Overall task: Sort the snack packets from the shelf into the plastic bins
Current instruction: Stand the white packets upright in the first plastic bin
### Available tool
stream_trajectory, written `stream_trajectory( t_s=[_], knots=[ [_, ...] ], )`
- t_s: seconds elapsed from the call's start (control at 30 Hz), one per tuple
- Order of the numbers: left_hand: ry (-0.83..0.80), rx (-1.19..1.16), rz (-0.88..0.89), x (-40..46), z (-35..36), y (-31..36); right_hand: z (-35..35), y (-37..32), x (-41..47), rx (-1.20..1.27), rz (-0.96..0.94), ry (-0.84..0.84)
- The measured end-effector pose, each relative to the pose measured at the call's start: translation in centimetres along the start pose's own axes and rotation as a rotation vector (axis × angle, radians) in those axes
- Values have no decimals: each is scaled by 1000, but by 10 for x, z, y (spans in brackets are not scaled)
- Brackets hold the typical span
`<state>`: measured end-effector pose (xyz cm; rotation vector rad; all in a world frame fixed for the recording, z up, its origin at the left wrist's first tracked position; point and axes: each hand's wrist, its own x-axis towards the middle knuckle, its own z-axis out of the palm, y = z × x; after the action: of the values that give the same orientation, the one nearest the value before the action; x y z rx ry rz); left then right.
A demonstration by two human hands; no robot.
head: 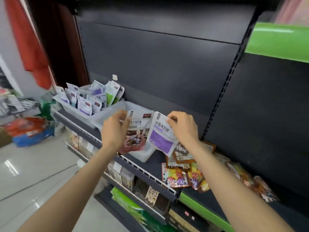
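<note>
We held two packets over near bin [107, 118]: left hand [115, 129] pinching chocolate packet [137, 131], right hand [183, 127] pinching purple packet [161, 138]. Far bin [73, 108] already full; loose packets [184, 174] remained on shelf [155, 158], right.

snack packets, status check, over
Left hand holds brown packet, right hand pinches purple packet, above near bin. Nothing blocking.

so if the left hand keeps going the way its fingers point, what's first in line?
Probably the near plastic bin: the left hand, pinching the brown packet, points up and back toward it. Depth is unclear.
</note>
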<state>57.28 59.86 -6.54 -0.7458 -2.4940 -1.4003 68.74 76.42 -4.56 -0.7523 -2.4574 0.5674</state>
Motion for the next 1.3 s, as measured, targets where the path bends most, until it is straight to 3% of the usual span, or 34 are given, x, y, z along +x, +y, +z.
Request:
stream_trajectory(
  t_s=[0.4,0.8,1.3],
  knots=[
    [92,-48,-92,172,-30,-91,110,-82,159,106,-29,-120],
    [133,-183,-66,327,-63,-192,217,-166,267,19,-93,64],
    [-205,-194,121,507,-66,-299,334,-240,336,-29,89,129]
  ],
)
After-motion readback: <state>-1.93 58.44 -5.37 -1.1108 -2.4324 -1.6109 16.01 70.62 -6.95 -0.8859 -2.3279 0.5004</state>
